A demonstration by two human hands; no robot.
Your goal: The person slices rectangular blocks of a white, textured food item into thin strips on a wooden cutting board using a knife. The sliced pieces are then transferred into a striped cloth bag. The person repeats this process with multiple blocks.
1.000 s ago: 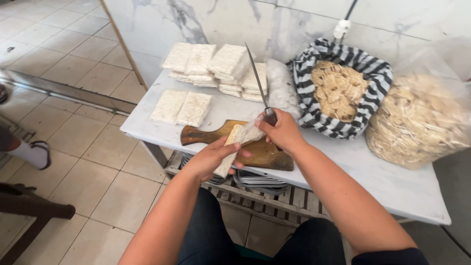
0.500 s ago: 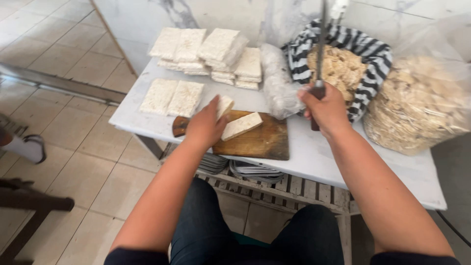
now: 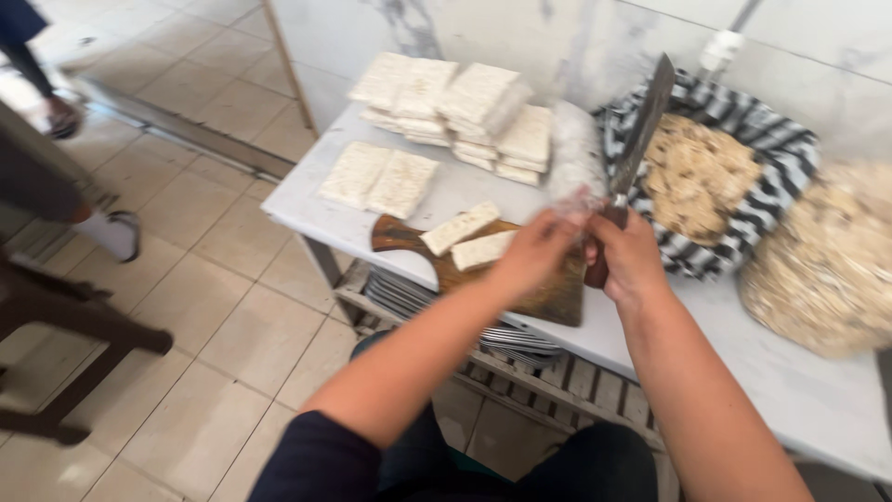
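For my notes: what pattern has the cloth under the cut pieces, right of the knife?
Black and white stripes on the cloth; head view.

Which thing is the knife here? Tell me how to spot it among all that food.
Start at the white table against the marble wall, then find the wooden cutting board at its front edge. Just right of it, the right hand grips a dark handle, blade pointing up: that is the knife. It is the only long, grey metal thing; everything around it is pale blocks or heaps of food.

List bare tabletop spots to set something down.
Free: strip of white table right of the cutting board, below the striped basket; small patch between flat slabs and board. Crowded: back edge, slab stacks, bag.
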